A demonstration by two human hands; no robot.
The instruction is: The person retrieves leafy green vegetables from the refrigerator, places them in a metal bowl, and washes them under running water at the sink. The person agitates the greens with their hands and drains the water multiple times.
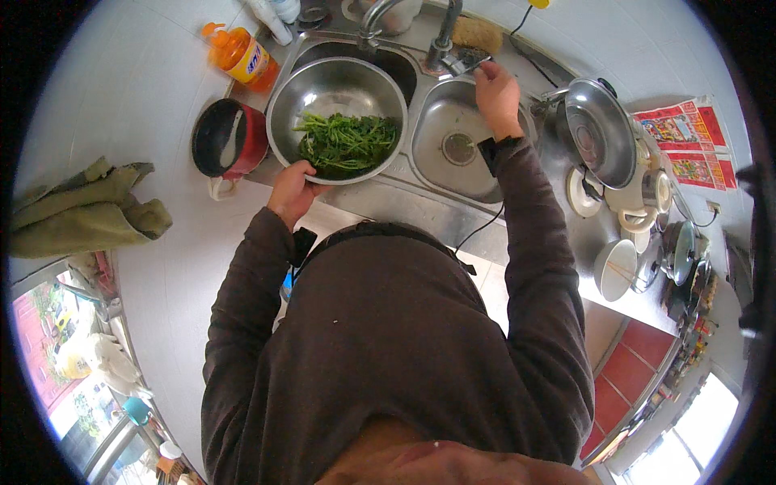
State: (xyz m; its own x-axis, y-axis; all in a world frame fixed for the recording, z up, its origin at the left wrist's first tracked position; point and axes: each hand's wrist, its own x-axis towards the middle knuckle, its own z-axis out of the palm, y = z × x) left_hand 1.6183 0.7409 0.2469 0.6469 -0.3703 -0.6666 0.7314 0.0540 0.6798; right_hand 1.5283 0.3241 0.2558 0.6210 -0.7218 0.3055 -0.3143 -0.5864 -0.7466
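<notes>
My left hand (294, 189) grips the near rim of a large stainless steel bowl (291, 91), its thumb over the edge. The bowl rests over the left basin of a double sink, with green leafy vegetables (348, 142) inside, gathered towards its near side. At the upper right, my right hand (498, 97) has its fingers on the lever handle (470, 63) of the faucet (445, 36). Below that hand lies the right basin (436, 121), with a round drain strainer (459, 148) at its bottom.
Left of the bowl stand a red pot (248, 139) with a ladle inside and an orange pump bottle (242, 57). A steel pan (600, 133), an off-white appliance and a white bowl (615, 270) with chopsticks line the right counter. A green cloth (85, 212) hangs far left.
</notes>
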